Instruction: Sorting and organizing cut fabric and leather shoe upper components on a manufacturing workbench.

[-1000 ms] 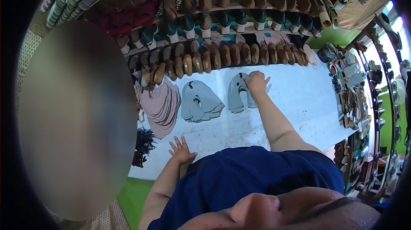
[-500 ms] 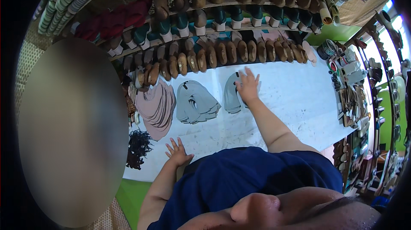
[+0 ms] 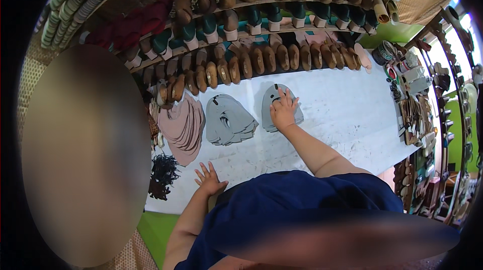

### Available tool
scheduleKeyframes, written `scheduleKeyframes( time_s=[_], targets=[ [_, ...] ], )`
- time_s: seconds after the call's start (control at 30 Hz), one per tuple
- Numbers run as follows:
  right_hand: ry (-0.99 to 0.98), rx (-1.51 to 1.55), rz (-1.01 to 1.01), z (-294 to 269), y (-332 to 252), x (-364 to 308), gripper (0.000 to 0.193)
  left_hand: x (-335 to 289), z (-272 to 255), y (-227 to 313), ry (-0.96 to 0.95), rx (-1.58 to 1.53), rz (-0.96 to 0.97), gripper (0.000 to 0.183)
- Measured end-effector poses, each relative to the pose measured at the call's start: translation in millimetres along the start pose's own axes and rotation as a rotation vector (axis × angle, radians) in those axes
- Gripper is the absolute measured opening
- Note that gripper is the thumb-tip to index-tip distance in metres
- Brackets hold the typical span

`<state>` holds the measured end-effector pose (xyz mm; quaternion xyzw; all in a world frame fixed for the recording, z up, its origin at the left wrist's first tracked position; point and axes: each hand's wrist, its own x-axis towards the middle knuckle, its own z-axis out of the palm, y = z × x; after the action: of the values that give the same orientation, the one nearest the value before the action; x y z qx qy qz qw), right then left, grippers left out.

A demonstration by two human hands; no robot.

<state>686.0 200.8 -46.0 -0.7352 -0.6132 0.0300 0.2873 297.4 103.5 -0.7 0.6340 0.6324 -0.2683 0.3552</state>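
My right hand (image 3: 284, 114), fingers spread and palm down, lies on the right-hand pile of grey curved cut pieces (image 3: 267, 114), which look like shoe uppers. It covers part of that pile, and a dark mark shows at its top. To the left sits a second, fanned pile of grey pieces (image 3: 229, 128) with a dark mark and a small opening in it. My left hand (image 3: 211, 181) rests near the table's front edge, fingers stretched out, holding nothing. Beyond it, a fanned stack of dusty-pink cut pieces (image 3: 181, 129) lies at the table's left side.
A white-topped table (image 3: 342, 114) carries everything. Brown shoe lasts (image 3: 269, 59) line its back edge, with more lasts on shelves above. A bunch of black strands (image 3: 163, 172) lies front left. Tins (image 3: 386, 51) and tools crowd the right end. A large blurred patch hides the left.
My right hand has moved slightly left and nearer to me, onto the right-hand grey pieces; more of their top shows now. My left hand stays in place.
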Motion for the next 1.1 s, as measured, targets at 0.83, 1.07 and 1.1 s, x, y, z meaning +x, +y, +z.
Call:
scheduleKeyframes(
  time_s=[0.83, 1.07, 1.1],
  targets=[
    [-0.282, -0.306, -0.145, -10, 8, 23, 0.077, 2, 4, -5, 0.017, -0.007, 0.007, 0.132],
    [-0.379, -0.285, -0.102, -12, 8, 28, 0.075, -3, -1, -1, 0.02, -0.016, 0.01, 0.132],
    [-0.375, -0.285, -0.105, -12, 8, 29, 0.075, -4, -1, 0, 0.02, -0.011, 0.007, 0.132]
  ],
)
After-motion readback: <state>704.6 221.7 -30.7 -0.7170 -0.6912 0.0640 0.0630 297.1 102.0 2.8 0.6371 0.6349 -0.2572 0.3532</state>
